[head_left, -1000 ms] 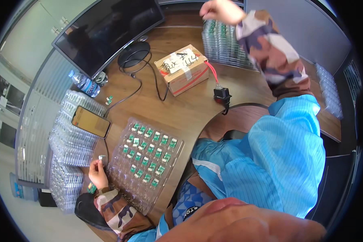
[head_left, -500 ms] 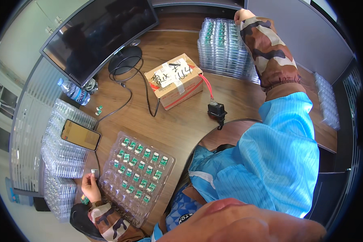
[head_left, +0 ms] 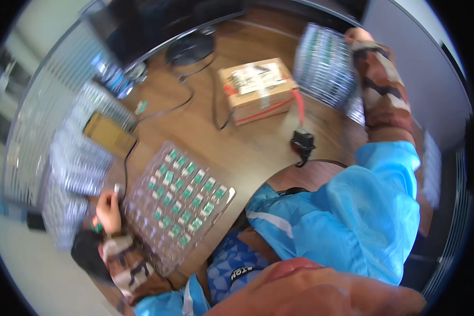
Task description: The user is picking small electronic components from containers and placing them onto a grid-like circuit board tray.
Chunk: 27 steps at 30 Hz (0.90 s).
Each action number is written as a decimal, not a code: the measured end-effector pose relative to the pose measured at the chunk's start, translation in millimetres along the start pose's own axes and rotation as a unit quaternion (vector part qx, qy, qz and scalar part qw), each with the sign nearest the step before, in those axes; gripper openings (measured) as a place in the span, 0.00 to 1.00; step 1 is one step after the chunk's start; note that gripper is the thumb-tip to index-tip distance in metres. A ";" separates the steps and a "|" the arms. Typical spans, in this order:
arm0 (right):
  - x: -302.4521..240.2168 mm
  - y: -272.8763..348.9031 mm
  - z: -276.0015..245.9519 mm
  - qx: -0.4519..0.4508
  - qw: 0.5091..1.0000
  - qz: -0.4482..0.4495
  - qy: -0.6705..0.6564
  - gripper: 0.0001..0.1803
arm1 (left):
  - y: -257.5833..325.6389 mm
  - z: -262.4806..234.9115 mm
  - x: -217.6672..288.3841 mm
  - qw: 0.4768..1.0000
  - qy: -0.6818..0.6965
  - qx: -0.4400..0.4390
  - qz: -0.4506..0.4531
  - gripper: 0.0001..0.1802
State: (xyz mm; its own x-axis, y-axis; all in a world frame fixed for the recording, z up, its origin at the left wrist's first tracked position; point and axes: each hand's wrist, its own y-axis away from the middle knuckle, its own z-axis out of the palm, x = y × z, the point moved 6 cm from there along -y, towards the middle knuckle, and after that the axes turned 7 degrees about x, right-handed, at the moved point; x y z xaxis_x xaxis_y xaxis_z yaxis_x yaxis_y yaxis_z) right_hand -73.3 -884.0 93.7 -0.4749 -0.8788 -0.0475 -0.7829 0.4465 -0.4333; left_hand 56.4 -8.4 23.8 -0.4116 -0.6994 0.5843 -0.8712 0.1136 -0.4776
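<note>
A clear blister tray [head_left: 142, 210] with several small green-and-white parts in its pockets lies on the wooden desk [head_left: 258, 152] at the lower left. My left hand [head_left: 109, 211] rests at the tray's left edge and pinches a small pale part [head_left: 117, 188] at its fingertips. My right arm, in a camouflage-patterned sleeve, stretches to the far right. There my right hand [head_left: 357, 36] sits at the top right corner of a stack of clear trays [head_left: 321, 66] filled with green parts. Blur hides whether its fingers grip the stack.
A taped cardboard box [head_left: 258, 89] stands mid-desk, with a small black device [head_left: 302, 142] and cables in front of it. A monitor [head_left: 158, 21], a water bottle [head_left: 108, 71], a brown phone [head_left: 110, 134] and more stacked clear trays [head_left: 73, 168] are at the left.
My right hand has moved from above the far stack to its top right corner. My left hand has stayed at the tray's left edge. The whole view has shifted and blurred.
</note>
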 end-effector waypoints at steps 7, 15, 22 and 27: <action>17.6 -22.2 31.8 -0.034 0.995 -0.076 0.051 0.12 | 3.4 4.2 -5.3 0.999 -0.008 0.031 -0.001 0.08; 22.5 -36.9 36.9 -0.011 0.996 -0.036 0.078 0.14 | 11.4 -10.1 -5.8 0.998 -0.024 0.043 -0.036 0.09; -125.5 -63.7 -56.3 0.134 0.971 -0.119 -0.161 0.16 | 13.6 -9.9 -9.8 0.998 -0.032 0.041 -0.029 0.10; -382.5 64.0 -149.9 0.111 0.901 -0.273 -0.319 0.10 | -1.6 5.8 -5.3 0.999 0.007 0.033 -0.019 0.10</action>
State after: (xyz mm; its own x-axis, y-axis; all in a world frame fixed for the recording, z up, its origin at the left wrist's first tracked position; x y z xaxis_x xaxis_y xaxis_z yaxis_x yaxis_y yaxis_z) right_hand -2.0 -494.0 219.0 0.3389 -0.9070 -0.2500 -0.6970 -0.0635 -0.7142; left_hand 61.5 -9.0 17.7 -0.3824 -0.6922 0.6121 -0.8668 0.0393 -0.4970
